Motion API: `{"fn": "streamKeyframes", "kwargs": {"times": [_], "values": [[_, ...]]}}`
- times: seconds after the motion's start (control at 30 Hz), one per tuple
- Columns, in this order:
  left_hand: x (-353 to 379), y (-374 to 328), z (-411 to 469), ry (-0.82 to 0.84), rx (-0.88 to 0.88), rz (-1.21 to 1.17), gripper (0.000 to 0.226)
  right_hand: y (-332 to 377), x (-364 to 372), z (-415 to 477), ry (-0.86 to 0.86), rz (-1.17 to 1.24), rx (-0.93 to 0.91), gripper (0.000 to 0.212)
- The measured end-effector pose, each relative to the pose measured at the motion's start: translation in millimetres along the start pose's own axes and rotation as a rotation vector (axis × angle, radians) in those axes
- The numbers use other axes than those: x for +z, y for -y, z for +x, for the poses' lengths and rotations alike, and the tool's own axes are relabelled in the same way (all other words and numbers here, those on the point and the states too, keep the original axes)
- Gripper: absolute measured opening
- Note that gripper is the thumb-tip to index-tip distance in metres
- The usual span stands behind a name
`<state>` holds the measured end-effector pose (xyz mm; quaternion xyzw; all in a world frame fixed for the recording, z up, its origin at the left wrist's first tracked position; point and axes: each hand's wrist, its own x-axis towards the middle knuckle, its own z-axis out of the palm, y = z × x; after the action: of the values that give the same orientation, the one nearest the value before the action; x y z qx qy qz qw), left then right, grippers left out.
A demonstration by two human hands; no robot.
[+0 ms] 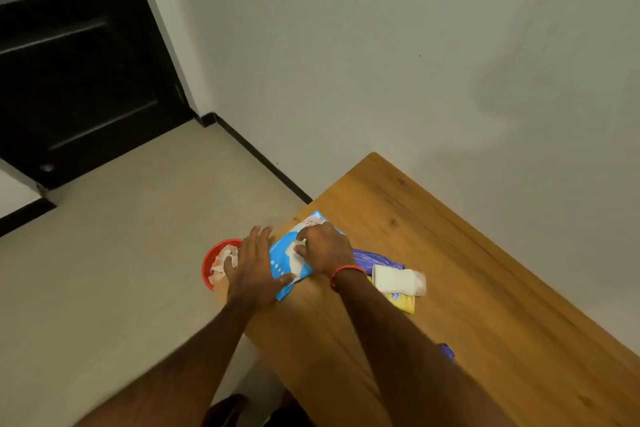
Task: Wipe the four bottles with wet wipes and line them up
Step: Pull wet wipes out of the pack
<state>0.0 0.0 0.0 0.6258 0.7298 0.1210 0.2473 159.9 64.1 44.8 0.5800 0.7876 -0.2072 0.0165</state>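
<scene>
Two hands at the left corner of the desk (450, 253), both on a blue pack of wet wipes (282, 265) lying flat there. Left hand (251, 270) spread flat, fingers straight, thumb pressing the pack's near edge, outer side of the hand reaching past the desk edge. Right hand (327, 248) curled, fingertips pinching a white wipe (298, 250) at the opening in the top of the pack. Red thread (346, 272) round the right wrist.

Just right of the pack, beside the right wrist, three bottles bunched together and lying down. White bottle (398, 280) on its side on top, clear cap toward the right. Purple bottle (372, 257) partly hidden by the wrist. Yellow bottle (406, 302) peeking out below the white one. All touching one another, not lined up. Farther along toward the near side, a scrap of blue (446, 352) showing past the right forearm, too hidden to name.

Beyond the left edge of the desk, partly under the left hand, a red bowl (207, 269) holding crumpled wipes (225, 258); resting on what, cannot tell. Around it all, pale floor (104, 270), black skirting (263, 159), white wall (381, 45) and a dark door (69, 62) at upper left.
</scene>
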Motion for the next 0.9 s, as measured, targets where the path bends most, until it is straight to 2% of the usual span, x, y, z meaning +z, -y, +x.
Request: {"fn": "streamKeyframes", "kwargs": {"times": [0.2, 0.43, 0.57, 0.73, 0.9], "values": [[15, 20, 18, 0.039, 0.001, -0.069, 0.119, -7, 32, 17, 0.0, -0.144, 0.089, 0.043], [20, 12, 29, 0.073, 0.093, -0.134, 0.11, -15, 61, 22, 0.003, -0.101, 0.16, 0.044], [28, 14, 27, 0.068, 0.098, -0.086, 0.108, -15, 71, 25, 0.023, -0.072, 0.21, 0.051], [35, 19, 26, 0.071, 0.144, -0.127, 0.107, -13, 73, 28, -0.101, -0.063, 0.209, 0.026], [33, 19, 27, 0.059, 0.16, -0.122, 0.106, -13, 69, 27, -0.213, 0.013, 0.231, 0.026]]}}
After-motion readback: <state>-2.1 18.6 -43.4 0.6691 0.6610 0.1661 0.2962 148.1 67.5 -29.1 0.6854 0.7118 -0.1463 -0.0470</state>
